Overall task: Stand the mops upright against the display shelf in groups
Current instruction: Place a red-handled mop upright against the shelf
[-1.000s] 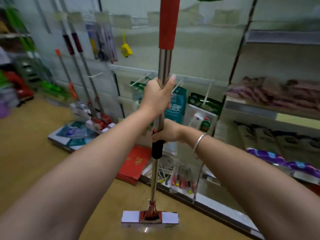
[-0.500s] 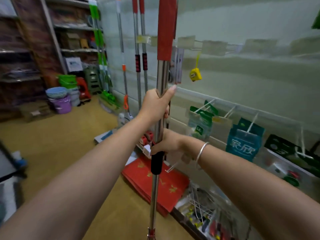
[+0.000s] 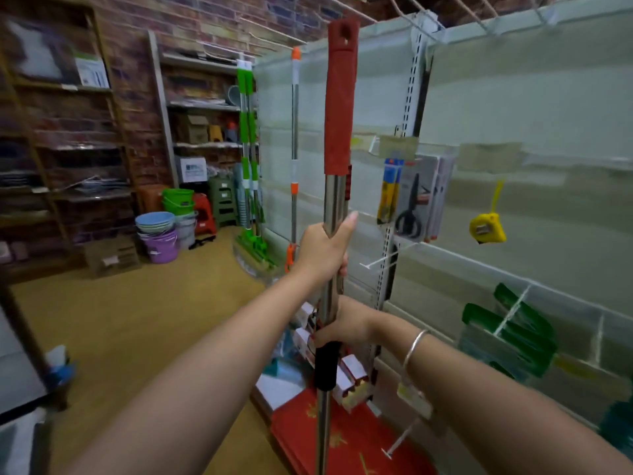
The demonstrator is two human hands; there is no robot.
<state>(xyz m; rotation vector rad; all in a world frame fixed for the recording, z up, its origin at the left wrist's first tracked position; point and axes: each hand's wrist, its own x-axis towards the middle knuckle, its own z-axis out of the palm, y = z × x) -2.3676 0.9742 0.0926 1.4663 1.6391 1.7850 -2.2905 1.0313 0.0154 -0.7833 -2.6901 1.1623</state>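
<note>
I hold a mop (image 3: 339, 108) upright in front of me; it has a steel pole, a red top sleeve and a black grip lower down. My left hand (image 3: 323, 250) grips the steel pole. Just below it, my right hand (image 3: 342, 325) grips the pole above the black grip. The mop's head is out of frame below. Against the pale display shelf (image 3: 479, 108) lean an orange-banded mop (image 3: 294, 156) and two green mops (image 3: 248, 149), all upright. More red-handled poles seem to stand right behind mine, mostly hidden.
Scissors (image 3: 411, 204) and a yellow tape measure (image 3: 487, 228) hang on shelf hooks to the right. A red mat (image 3: 356, 440) and small boxes (image 3: 352, 375) lie at the shelf's foot. Buckets (image 3: 161, 234), stools and a brick-wall rack (image 3: 65, 159) stand at the far left.
My view has swung left and upward along the shelf while both hands keep the same hold on the pole. The mop's head has dropped out of sight; the green mops now show.
</note>
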